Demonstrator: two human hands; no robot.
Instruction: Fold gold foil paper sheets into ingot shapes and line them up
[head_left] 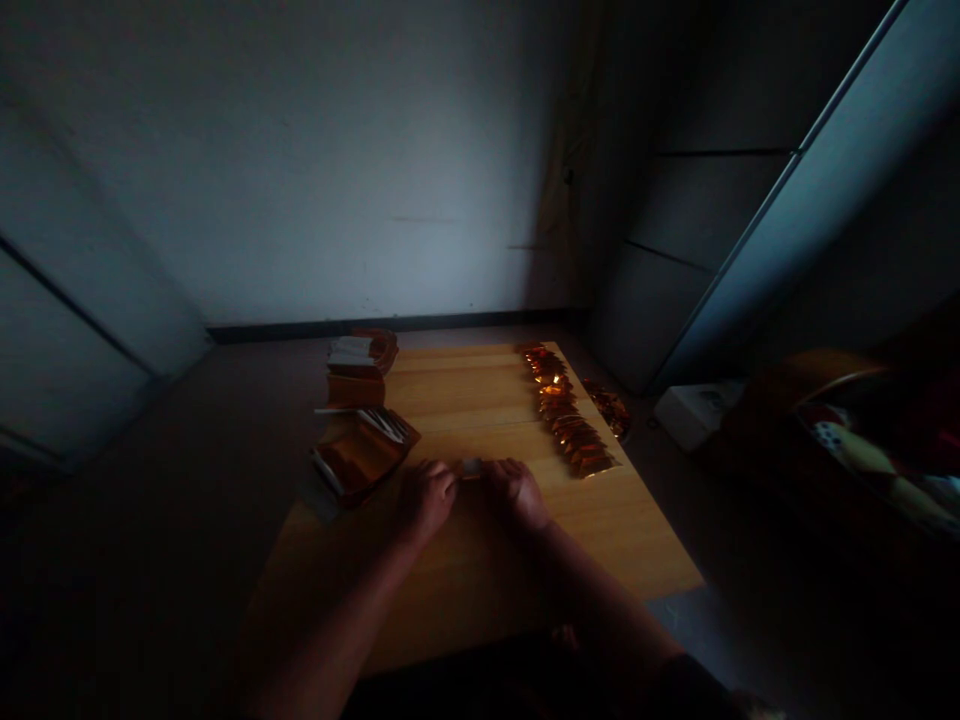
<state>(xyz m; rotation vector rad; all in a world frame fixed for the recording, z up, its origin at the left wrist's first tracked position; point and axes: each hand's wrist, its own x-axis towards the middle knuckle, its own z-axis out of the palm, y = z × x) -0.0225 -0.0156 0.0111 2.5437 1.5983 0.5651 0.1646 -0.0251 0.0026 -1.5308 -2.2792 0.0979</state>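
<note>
Near the middle of a wooden table (457,395), my left hand (431,495) and my right hand (517,490) grip the two ends of a small flat piece (471,467). It looks greyish with a brownish-orange edge; dim light hides its details. Fingers of both hands are curled closed around it. Left of my left hand lies an open brown holder (364,455) with white strips (386,424) on it. To the right of my right hand, a row of shiny copper-coloured folded pieces (570,415) runs along the table.
Behind the brown holder are a brown stack (356,388) and a bundle of white strips (351,350). More shiny pieces (609,408) lie beyond the table's right edge. A white box (691,415) stands on the floor at right, near a tall cabinet (705,220).
</note>
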